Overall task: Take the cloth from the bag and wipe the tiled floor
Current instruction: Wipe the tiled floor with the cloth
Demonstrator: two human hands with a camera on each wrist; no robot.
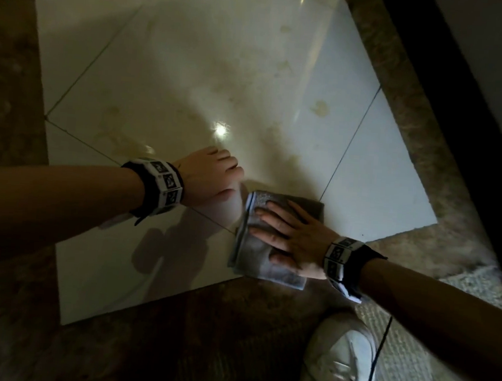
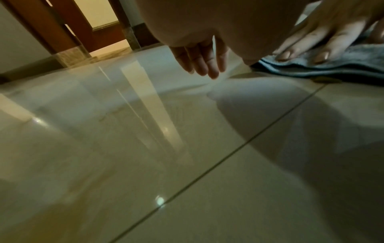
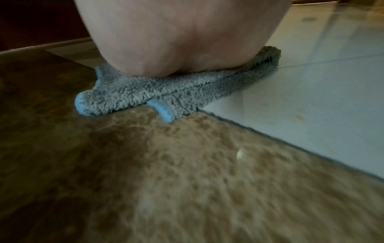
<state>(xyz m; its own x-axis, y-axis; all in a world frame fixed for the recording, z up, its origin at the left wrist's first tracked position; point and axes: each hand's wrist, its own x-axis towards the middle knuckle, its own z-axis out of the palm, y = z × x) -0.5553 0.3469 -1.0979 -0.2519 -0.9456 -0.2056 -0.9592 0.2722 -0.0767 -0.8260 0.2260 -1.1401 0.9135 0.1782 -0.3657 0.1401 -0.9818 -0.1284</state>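
A brown mottled stone border [image 1: 412, 107] is running along the far right side of the floor, with a dark strip [image 1: 450, 85] lying just beyond it. A white shoe [image 1: 336, 365] is resting at the lower right on a speckled mat [image 1: 403, 370], a thin dark cable [image 1: 380, 348] trailing just beside it. In the left wrist view, a reddish-brown wooden door frame [image 2: 62, 31] is standing at the far edge, an opening showing behind it.
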